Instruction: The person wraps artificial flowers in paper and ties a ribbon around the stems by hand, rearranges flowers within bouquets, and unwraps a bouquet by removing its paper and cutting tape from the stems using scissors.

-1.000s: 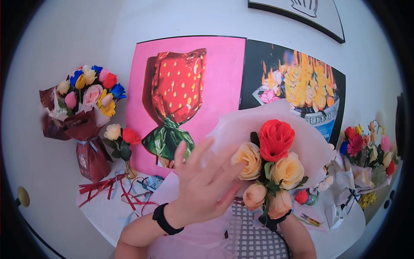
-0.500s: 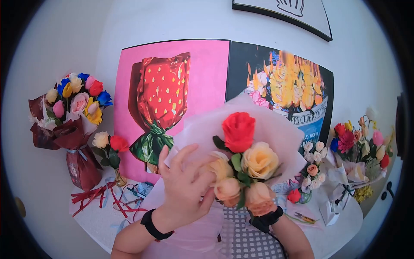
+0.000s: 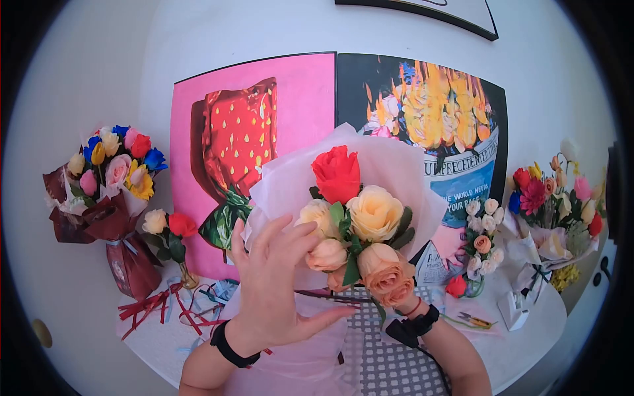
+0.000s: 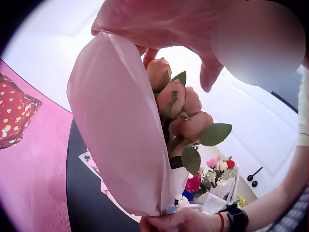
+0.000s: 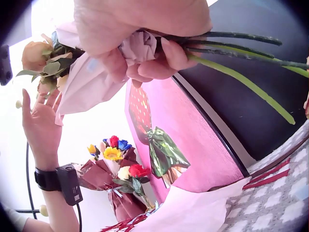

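A bouquet of one red rose [image 3: 335, 175] with several cream and peach roses [image 3: 375, 212] is held up over the table, backed by pale pink wrapping paper [image 3: 422, 218]. My right hand [image 5: 140, 29] grips it below the blooms, fingers curled round the bunched paper and the green stems [image 5: 241, 52], which stick out past the hand. In the head view that hand is mostly hidden behind the flowers. My left hand [image 3: 274, 284] is at the bouquet's left side with fingers spread and thumb apart, its fingertips overlapping the paper and the leftmost roses.
A maroon-wrapped bouquet [image 3: 125, 231] and a small vase [image 3: 188, 276] with two roses stand at left, near red ribbons [image 3: 148, 307]. At right are another bouquet [image 3: 551, 224], white roses [image 3: 485, 234], pruning shears [image 3: 477, 321] and a white dispenser [image 3: 516, 309]. Two pictures lean against the wall.
The bouquet has shifted left in the head view and turned, showing more of the lower peach roses. My left hand has come away from the front of the blooms to their left side, thumb spread wider.
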`<state>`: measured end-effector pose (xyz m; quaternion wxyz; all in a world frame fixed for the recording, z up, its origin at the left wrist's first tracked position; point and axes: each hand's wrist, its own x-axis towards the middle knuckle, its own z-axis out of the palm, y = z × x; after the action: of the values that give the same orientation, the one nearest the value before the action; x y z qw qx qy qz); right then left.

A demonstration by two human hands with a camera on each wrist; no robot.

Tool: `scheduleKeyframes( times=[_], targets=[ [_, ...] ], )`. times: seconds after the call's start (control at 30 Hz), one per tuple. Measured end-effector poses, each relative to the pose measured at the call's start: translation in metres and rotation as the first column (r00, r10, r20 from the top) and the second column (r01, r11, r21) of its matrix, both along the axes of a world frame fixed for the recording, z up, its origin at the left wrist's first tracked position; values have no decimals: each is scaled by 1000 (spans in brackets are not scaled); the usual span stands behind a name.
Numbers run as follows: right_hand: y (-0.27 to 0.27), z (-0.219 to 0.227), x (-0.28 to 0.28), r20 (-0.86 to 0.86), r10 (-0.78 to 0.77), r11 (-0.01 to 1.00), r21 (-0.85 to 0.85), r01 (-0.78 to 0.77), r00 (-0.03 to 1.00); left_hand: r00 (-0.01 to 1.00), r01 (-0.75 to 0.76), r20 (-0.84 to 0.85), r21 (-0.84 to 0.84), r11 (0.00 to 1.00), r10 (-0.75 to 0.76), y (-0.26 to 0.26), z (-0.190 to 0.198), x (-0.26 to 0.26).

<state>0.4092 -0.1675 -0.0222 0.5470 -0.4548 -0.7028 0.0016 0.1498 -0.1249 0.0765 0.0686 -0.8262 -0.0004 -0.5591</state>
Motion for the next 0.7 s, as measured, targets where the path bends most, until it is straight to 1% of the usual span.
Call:
scheduleKeyframes(
  times=[0.03, 0.07, 0.1, 0.13, 0.17, 0.2, 0.23, 0.27, 0.3, 0.33, 0.37, 0.4, 0.43, 0.47, 0.5, 0.57, 0.6, 0.67, 0.7],
  targets=[
    [0, 0, 0, -5, 1, 1000, 4, -1, 1000, 999, -38, 13, -14, 999, 38, 1, -3, 3],
    [1, 3, 0, 74, -18, 999, 45, 15, 997, 997, -75, 26, -29, 997, 76, 2, -6, 5],
    [2, 7, 1, 152, -40, 996, 86, 27, 988, 997, -76, 23, -27, 997, 77, 2, -6, 7],
    [-14, 26, -23, -656, 133, 931, -174, -320, 743, 994, -102, 36, -19, 995, 103, 2, -7, 8],
    [-17, 34, -29, -656, 133, 931, -173, -320, 743, 991, -128, 50, -11, 992, 128, 3, -7, 10],
    [-19, 41, -32, -463, 44, 939, -284, -195, 885, 990, -128, 51, -11, 992, 128, 4, -9, 11],
    [-19, 44, -34, -238, -42, 931, -362, -48, 970, 990, -114, 79, -18, 993, 115, 6, -10, 12],
    [-1, 32, -23, 152, 49, 984, 161, -74, 987, 989, -101, 108, -24, 995, 103, 8, -12, 13],
    [0, 23, -18, 154, 53, 984, 159, -77, 987, 988, -104, 110, -26, 994, 107, 10, -13, 15],
    [-5, 26, -27, -257, 228, 973, 39, -226, 939, 980, -27, 196, -42, 999, 35, 11, -14, 17],
    [-7, 27, -32, -636, 302, 916, -12, -400, 710, 959, 50, 282, -51, 997, -33, 12, -15, 18],
    [-6, 23, -28, -637, 302, 914, -18, -404, 710, 959, 46, 283, -56, 997, -28, 12, -15, 16],
    [-5, 18, -19, -606, 185, 907, -197, -372, 773, 959, -12, 284, -20, 1000, 17, 11, -15, 14],
    [-4, 16, -16, -552, 74, 871, -371, -324, 831, 956, -70, 285, 16, 997, 63, 11, -15, 13],
    [-4, 16, -17, -551, 74, 867, -376, -327, 831, 956, -75, 287, 10, 997, 69, 12, -15, 13],
    [-10, 20, -28, -302, 66, 919, -352, -176, 951, 959, -168, 247, 89, 982, 141, 13, -16, 15],
    [-17, 27, -41, -333, 22, 929, -343, -143, 943, 957, -174, 250, 84, 981, 148, 11, -16, 17],
    [-14, 26, -40, -328, 27, 916, -371, -155, 944, 954, -125, 269, -54, 991, 135, 7, -16, 18],
    [-13, 23, -37, -328, 27, 904, -395, -163, 944, 952, -130, 271, -56, 990, 140, 8, -16, 17]
  ],
)
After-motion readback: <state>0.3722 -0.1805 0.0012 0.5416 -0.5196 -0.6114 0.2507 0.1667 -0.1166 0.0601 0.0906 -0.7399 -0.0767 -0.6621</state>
